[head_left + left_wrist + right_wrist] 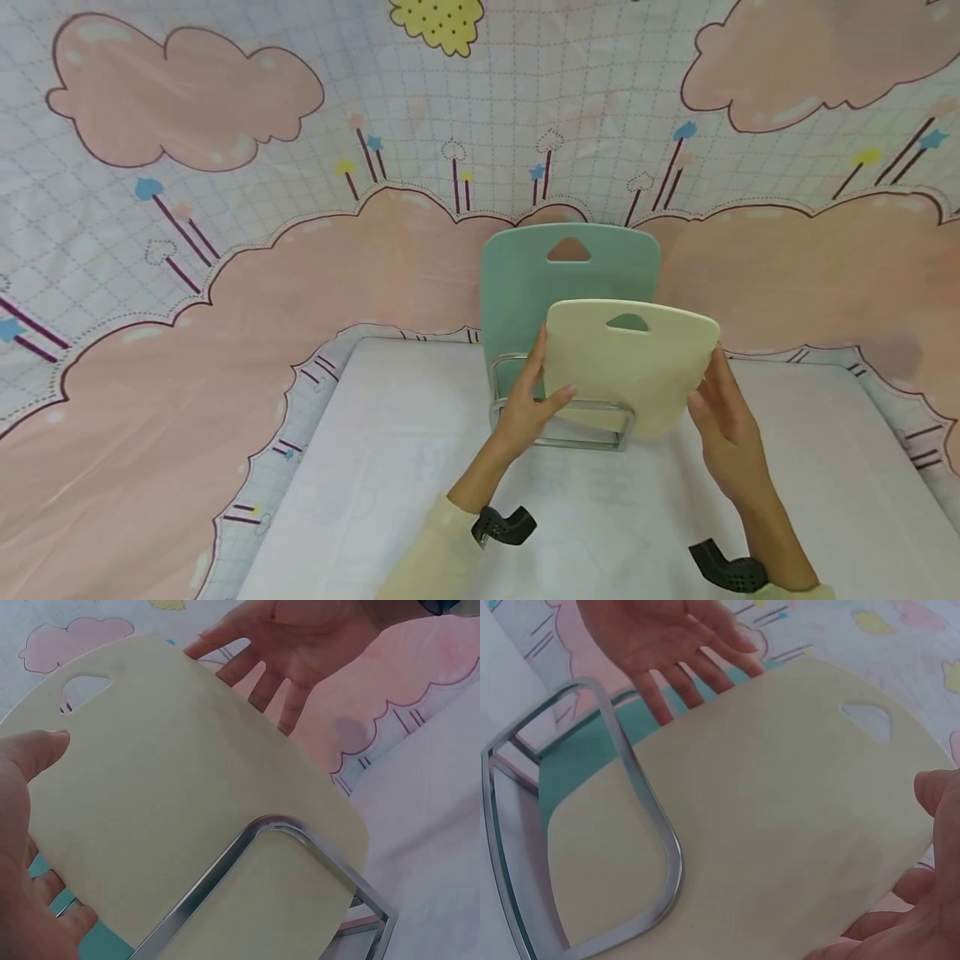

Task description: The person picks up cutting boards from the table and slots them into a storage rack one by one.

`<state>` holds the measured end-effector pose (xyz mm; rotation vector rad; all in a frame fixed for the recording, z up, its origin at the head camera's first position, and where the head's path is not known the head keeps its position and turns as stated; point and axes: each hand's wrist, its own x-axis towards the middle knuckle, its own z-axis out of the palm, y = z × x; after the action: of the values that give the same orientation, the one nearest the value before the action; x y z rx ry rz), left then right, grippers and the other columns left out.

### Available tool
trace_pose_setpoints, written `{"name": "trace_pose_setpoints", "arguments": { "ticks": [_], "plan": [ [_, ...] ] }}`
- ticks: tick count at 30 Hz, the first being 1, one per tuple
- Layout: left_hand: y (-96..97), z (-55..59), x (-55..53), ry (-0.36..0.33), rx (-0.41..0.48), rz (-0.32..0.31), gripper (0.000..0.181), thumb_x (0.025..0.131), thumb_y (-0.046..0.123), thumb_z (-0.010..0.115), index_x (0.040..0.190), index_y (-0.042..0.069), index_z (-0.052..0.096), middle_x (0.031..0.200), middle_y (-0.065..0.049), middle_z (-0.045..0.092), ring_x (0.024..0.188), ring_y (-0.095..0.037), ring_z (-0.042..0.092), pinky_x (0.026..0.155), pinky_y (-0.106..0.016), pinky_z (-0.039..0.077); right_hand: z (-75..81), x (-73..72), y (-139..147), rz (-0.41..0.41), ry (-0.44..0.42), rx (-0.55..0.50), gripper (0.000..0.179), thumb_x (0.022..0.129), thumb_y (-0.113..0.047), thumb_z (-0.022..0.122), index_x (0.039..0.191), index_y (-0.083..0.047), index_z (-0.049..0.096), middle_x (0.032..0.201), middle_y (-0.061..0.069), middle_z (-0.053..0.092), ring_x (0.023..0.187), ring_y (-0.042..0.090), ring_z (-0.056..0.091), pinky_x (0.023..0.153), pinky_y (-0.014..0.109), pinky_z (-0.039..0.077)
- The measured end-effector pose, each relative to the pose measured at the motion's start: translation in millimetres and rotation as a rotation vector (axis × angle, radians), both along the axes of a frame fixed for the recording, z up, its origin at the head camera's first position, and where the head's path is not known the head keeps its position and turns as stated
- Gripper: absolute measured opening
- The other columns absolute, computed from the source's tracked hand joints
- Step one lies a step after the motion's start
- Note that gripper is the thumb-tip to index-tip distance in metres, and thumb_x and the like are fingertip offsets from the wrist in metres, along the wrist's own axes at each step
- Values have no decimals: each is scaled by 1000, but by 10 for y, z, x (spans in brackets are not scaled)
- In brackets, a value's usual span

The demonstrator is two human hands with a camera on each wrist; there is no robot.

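Observation:
A cream chopping board (630, 358) with a handle hole leans, tilted, behind the front loop of a metal rack (567, 445). My left hand (522, 408) holds its left edge, thumb toward the front and the other fingers partly hidden behind. On the right edge, my right hand (727, 429) holds it with thumb in front and fingers reaching behind. A larger green chopping board (517, 292) stands upright in the rack behind the cream one, which covers part of it. The wire loop (259, 825) crosses the cream board's lower part in the left wrist view.
The rack stands on a white tabletop (375, 467). Behind it hangs a patterned cloth (360, 275) with pink clouds, which also runs along the table's sides. A black strap (504, 527) sits on the left wrist, another strap (727, 568) on the right.

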<state>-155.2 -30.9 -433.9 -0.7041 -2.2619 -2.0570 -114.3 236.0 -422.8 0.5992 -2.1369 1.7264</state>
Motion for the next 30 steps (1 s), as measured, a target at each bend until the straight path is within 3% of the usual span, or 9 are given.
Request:
{"name": "trace_pose_setpoints", "arguments": {
  "ticks": [3,9,16,23,30],
  "plan": [
    [-27,-10,0,3,14,1,85,95,10,61,155,20,1,159,1,-1,144,-18,2,114,-42,13,8,-16,-26,5,-5,13,74,95,13,43,155,-18,11,159,7,14,142,24,23,100,16,34],
    [-76,-43,16,22,19,15,86,95,24,63,155,25,2,159,9,1,144,-11,4,114,-37,14,19,-8,-82,-9,-21,39,74,96,11,43,155,-21,11,159,6,15,141,22,23,99,15,34],
    [-140,-54,44,-6,43,28,85,94,22,63,155,30,4,159,10,3,144,-19,9,110,-48,25,28,4,-156,-62,-56,96,74,98,5,46,155,-26,10,159,1,16,140,18,27,97,15,35],
    [-192,197,178,-61,35,5,85,95,6,59,155,16,-1,159,-1,-2,144,-27,7,110,-51,22,20,-5,-203,-54,-54,98,74,98,5,46,155,-25,11,158,1,16,140,20,27,98,15,35],
    [-228,-52,66,-27,12,27,87,95,10,60,155,27,-1,159,7,-2,144,-18,5,113,-43,17,16,-11,-237,-28,-50,68,73,97,6,45,155,-25,11,159,2,15,141,19,26,98,14,34]
  ]
}}
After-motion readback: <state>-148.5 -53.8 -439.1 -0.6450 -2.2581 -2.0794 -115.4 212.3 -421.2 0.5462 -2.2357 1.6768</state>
